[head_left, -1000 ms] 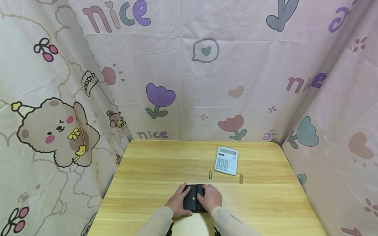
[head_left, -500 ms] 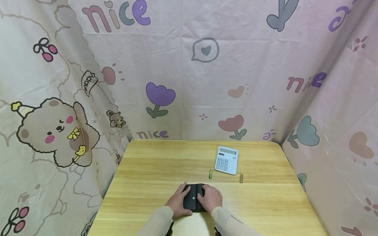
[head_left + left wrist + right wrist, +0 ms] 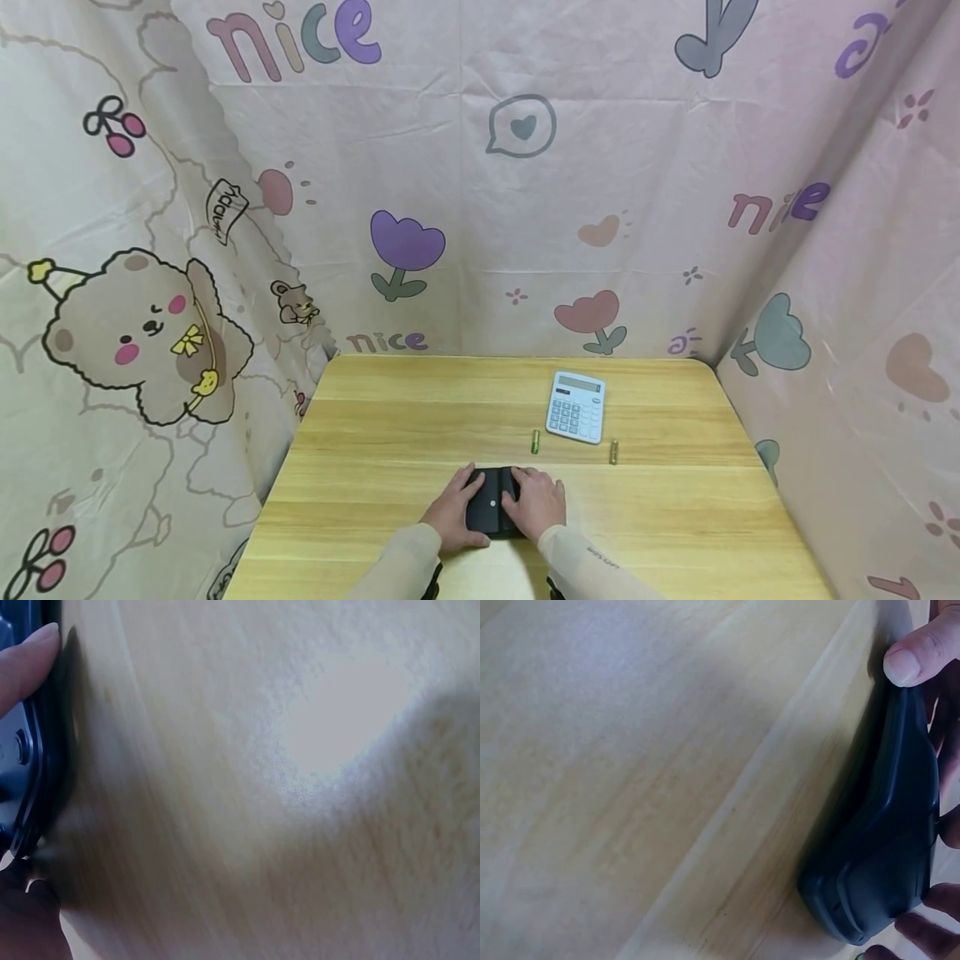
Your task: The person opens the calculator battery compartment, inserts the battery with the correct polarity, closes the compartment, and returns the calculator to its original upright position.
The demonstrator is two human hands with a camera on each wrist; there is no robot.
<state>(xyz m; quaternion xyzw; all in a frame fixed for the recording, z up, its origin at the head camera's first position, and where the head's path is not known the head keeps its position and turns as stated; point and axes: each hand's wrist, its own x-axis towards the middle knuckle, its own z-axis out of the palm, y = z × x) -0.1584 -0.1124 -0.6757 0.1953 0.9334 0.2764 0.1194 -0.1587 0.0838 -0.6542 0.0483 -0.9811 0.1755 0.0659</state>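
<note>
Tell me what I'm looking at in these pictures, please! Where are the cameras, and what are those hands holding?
There's no machine arm here, just a person. The two grips are bare hands: the left grip and the right grip. The wide picture comes from a camera on the person's head, looking forward and down; each close-up comes from a camera on one wrist. On the yellowish, wood-patterned table lie a pale blue, rectangular, plastic-looking calculator, a small green cylinder and a small gold-coloured cylinder; the cylinders look like batteries. Behind hangs pale cloth printed with flowers. Both grips hold a smooth, black, plastic-looking object from opposite sides. I can't tell for sure what it is.
</note>
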